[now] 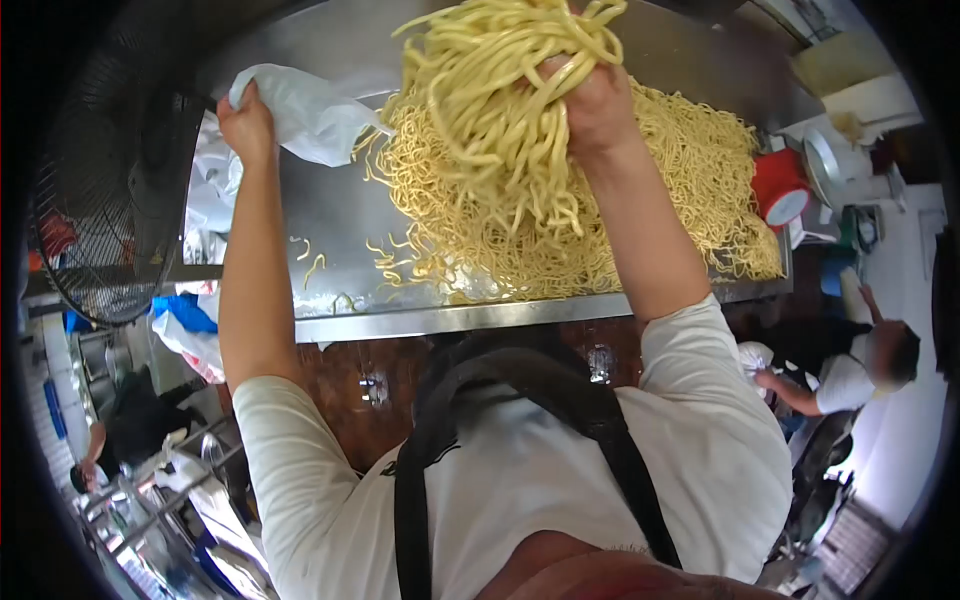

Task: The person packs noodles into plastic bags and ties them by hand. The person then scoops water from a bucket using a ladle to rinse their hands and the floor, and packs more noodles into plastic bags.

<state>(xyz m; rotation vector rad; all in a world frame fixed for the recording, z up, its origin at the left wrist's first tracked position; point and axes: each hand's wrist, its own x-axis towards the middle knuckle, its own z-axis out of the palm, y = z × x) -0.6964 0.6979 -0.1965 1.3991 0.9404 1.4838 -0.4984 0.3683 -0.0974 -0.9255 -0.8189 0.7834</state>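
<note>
A big clump of yellow noodles [500,90] hangs from my right hand [598,105], raised above the table with its fingers wrapped in the strands. Below it, a wide heap of noodles [690,190] spreads over the metal table [340,225]. My left hand [248,122] is closed on the edge of a white plastic bag [315,115], held out at the left side of the heap. The bag's far end reaches close to the noodles. Its contents, if any, do not show.
A large fan [105,180] stands left of the table, with more plastic bags [212,185] beside it. A red scale [780,185] is at the right end. One person [850,365] is at the right, another person [140,415] at the left. Loose noodles [315,268] lie near the front edge.
</note>
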